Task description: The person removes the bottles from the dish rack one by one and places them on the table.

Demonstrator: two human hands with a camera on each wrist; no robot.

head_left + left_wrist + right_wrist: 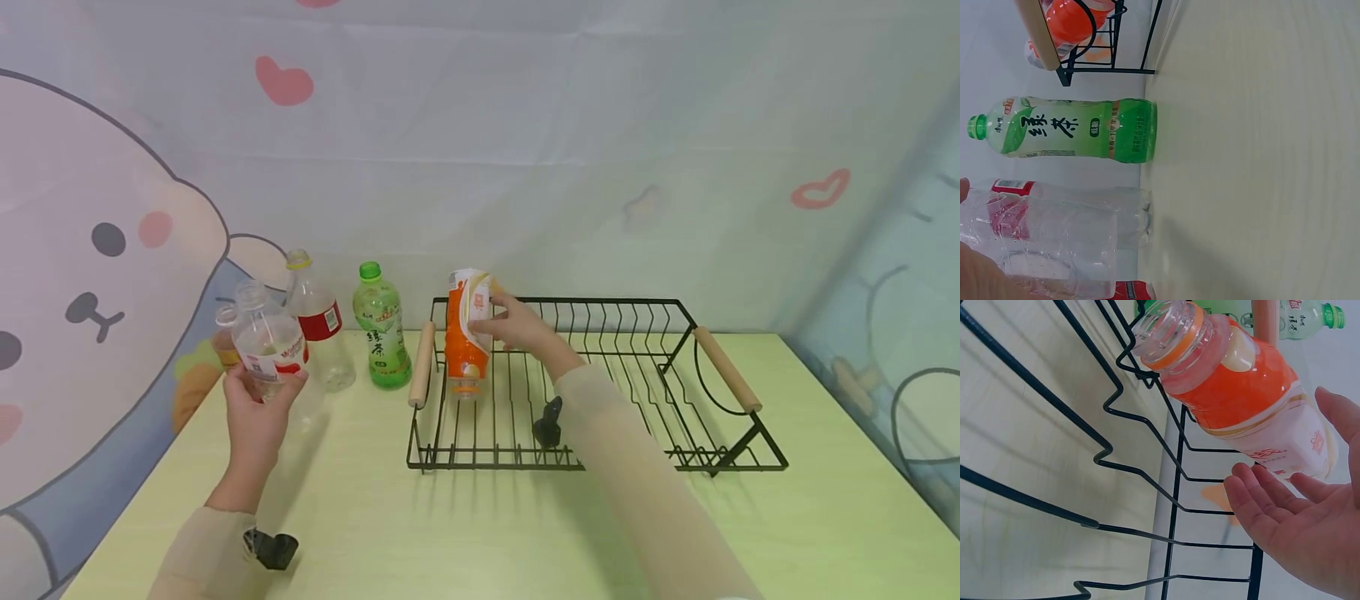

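In the head view, my left hand (258, 412) grips a clear plastic bottle (262, 333) with a white-and-red label, raised above the table's left side. The left wrist view shows the clear base of this bottle (1066, 250) with fingertips along its side. An orange-and-white bottle (467, 333) stands neck down in the left end of a black wire dish rack (600, 467). Beside it is my right hand (528, 329). In the right wrist view, the fingers (1260, 500) are loosely extended and the thumb is spread from them, close by the orange-and-white bottle (1254, 394).
A green tea bottle (382, 333) stands left of the rack. Farther left stands a clear bottle with a red label (322, 325); another bottle (225, 346) is partly hidden behind the held one. Wooden handles (727, 369) top the rack's ends. A printed curtain (487, 167) hangs behind the table.
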